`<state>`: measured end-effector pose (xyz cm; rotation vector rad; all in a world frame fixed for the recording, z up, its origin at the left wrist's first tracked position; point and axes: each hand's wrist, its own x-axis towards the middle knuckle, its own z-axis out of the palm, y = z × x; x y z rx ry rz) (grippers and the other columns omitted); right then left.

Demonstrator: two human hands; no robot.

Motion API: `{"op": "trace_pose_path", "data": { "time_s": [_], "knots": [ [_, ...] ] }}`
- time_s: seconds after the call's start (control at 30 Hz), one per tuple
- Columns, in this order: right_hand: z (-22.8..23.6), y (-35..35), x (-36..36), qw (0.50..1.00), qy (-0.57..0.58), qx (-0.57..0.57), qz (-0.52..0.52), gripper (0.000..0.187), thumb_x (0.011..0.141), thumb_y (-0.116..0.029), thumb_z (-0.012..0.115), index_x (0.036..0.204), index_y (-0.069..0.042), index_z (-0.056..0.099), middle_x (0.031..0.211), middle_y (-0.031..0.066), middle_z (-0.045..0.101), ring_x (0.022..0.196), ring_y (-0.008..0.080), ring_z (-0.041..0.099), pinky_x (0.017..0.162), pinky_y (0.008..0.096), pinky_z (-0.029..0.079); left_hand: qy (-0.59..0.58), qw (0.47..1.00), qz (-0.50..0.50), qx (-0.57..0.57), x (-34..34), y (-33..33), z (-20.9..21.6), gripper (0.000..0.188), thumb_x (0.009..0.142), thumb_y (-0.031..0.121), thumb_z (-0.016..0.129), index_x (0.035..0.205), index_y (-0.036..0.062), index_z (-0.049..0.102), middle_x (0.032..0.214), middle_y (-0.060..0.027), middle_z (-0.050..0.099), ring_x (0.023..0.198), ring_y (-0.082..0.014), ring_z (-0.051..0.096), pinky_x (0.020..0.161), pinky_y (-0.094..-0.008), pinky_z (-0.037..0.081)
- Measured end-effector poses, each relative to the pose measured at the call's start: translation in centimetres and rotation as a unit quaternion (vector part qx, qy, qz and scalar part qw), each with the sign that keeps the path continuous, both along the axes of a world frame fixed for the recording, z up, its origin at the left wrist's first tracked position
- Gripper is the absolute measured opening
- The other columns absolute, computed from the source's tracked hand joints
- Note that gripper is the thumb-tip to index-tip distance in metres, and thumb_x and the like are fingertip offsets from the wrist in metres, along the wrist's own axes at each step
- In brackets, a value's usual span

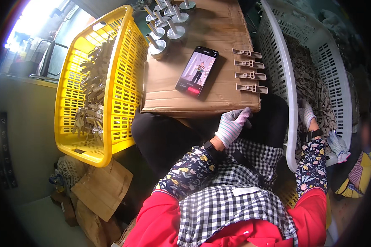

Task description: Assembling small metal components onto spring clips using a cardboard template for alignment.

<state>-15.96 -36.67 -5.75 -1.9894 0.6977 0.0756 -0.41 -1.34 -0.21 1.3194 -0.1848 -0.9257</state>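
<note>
Head view: four beige clips (250,75) lie in a row along the right edge of a cardboard box (165,88), apparently dealt with, while brownish pieces (311,70) heaped in the white basket (292,123) suggest much remains. The left hand (231,126) curls loosely just beside the box's near edge; the right hand (307,114), partly hidden, dips into the basket. Whether either grips anything cannot be told.

Around upper centre, we are seeing matt cardboard (163,92) bearing a glossy-screened phone (198,72), shiny metal posts (176,31) and smooth plastic clips (251,75). Upper left, a yellow basket (107,136) is showing glossy plastic. Centre-right, a glove (229,128) is looking knitted and matt. Far right, in shadow, dull pieces (312,78) are seeming plastic.
</note>
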Motion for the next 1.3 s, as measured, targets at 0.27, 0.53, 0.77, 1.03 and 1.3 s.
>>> {"op": "trace_pose_path", "data": {
  "time_s": [0.27,0.53,0.77,1.03,1.3],
  "knots": [
    [8.4,5.9,-0.6,1.000,-0.006,-0.026,0.008,0.061,0.071,-0.016,0.050,0.125,0.006,0.034,0.113,0.0155,0.050,0.103,0.0235,0.049,0.089,0.0291,0.040,-0.009,1.000,0.018,-0.002,-0.1,0.3,-0.3,0.037,0.087,0.036,0.053,0.087,0.0003,0.063,0.063,-0.0044,0.062,0.063,-0.0070,0.053,0.064,-0.0213,0.041],
    [11.0,10.0,-1.2,0.998,-0.011,0.059,-0.029,0.043,0.081,-0.007,0.044,0.123,-0.003,0.039,0.107,0.0074,0.051,0.079,0.0117,0.053,0.062,0.0197,0.043,-0.019,1.000,0.014,-0.005,0.0,0.4,-0.4,0.039,0.087,0.038,0.053,0.088,0.0006,0.063,0.062,-0.0037,0.061,0.058,-0.0061,0.049,0.059,-0.0200,0.038],
    [10.9,12.0,-1.2,0.976,0.025,-0.216,0.026,0.044,0.080,0.000,0.041,0.124,0.000,0.038,0.107,0.0157,0.055,0.094,0.0275,0.055,0.085,0.0339,0.042,-0.030,0.999,0.021,-0.004,0.0,0.3,-0.4,0.037,0.087,0.037,0.053,0.085,0.0009,0.063,0.061,-0.0030,0.060,0.059,-0.0060,0.050,0.060,-0.0206,0.040],
    [13.0,15.9,-1.3,0.942,0.106,-0.318,-0.014,0.050,0.080,-0.004,0.041,0.130,-0.009,0.034,0.107,0.0240,0.054,0.097,0.0383,0.052,0.085,0.0396,0.042,-0.023,1.000,0.012,-0.005,0.1,0.3,-0.6,0.038,0.087,0.037,0.054,0.089,-0.0008,0.063,0.067,-0.0048,0.062,0.059,-0.0085,0.054,0.060,-0.0214,0.041],
    [13.3,14.9,-1.3,0.971,0.067,-0.228,-0.036,0.024,0.083,-0.002,0.044,0.106,-0.006,0.048,0.077,0.0144,0.058,0.063,0.0267,0.057,0.061,0.0324,0.046,-0.012,1.000,0.025,-0.007,-0.2,0.4,-0.5,0.039,0.086,0.039,0.054,0.087,0.0008,0.063,0.062,-0.0037,0.061,0.058,-0.0063,0.052,0.061,-0.0212,0.041]
  ]
}}
